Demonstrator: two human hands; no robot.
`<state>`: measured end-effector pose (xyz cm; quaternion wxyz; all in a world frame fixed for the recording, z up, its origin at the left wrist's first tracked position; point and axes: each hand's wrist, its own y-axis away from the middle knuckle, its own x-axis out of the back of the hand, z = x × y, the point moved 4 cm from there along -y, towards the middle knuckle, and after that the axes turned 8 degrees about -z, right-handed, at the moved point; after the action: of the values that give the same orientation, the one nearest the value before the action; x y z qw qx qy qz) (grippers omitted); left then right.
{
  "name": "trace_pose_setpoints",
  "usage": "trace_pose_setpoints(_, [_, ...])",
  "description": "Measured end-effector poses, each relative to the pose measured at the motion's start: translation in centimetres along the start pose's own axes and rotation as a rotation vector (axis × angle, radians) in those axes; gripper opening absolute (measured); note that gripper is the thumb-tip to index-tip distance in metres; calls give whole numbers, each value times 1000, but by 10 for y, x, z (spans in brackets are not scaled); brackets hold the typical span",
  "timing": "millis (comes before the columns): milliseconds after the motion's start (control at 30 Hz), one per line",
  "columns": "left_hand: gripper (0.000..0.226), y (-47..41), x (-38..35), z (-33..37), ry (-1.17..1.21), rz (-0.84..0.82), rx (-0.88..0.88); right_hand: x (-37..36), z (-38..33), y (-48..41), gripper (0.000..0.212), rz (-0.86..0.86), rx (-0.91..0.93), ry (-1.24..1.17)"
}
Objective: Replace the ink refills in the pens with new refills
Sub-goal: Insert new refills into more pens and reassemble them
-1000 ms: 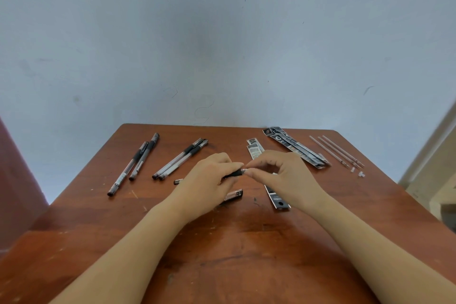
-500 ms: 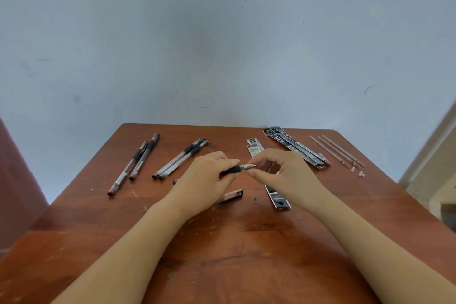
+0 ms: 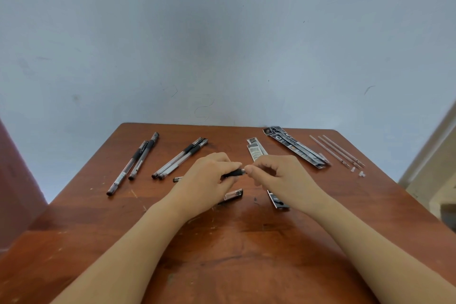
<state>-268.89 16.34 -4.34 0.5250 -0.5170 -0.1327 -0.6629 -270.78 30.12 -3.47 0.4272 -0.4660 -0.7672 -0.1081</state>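
**A:** Item one, what you hold?

**B:** One pen (image 3: 233,173), black grip section showing, above the middle of the wooden table (image 3: 246,242). Your left hand (image 3: 207,180) is curled around its barrel, fingers pressed together. Your right hand (image 3: 278,175) has thumb and forefinger pinching the metal tip end. You look to be turning the tip on or off; I cannot tell which.

**A:** Loose parts under the hands?

**B:** One clear pen cap (image 3: 234,194) lying just beside your left hand, and one small dark-ended piece (image 3: 177,179) peeping out left of that hand. I cannot identify the second.

**A:** Stock of pens?

**B:** Two pairs, assembled: one pair (image 3: 134,161) at far left, one pair (image 3: 180,158) nearer the centre. Whether any already hold fresh ink, the view does not show.

**A:** Refills?

**B:** Three bare refills (image 3: 338,152) at far right with small clear tip caps (image 3: 357,171) beside them. Opened wrappers: a dark stack (image 3: 296,148) and a strip (image 3: 255,150) partly hidden behind your right hand.

**A:** Progress?

**B:** My judgement: mid-task. Several wrappers are open, one pen is in hand, four lie waiting or finished.
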Motion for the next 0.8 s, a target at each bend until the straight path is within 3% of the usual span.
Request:
trace_pose_setpoints(133, [29,0,1,-2,5,21,8,4,-1,0,2,-18,-18,-24])
trace_pose_setpoints(267, [29,0,1,-2,-1,25,11,4,-3,0,23,-4,13,-49])
trace_pose_setpoints(400, [28,1,2,-1,-23,31,-1,1,-2,0,14,-13,15,-46])
trace_pose_setpoints(633, [27,2,1,-1,-46,18,-23,-1,-2,-1,25,-36,15,12])
trace_pose_setpoints(800, [29,2,-1,-3,-68,4,-28,-3,-2,-1,11,-54,11,89])
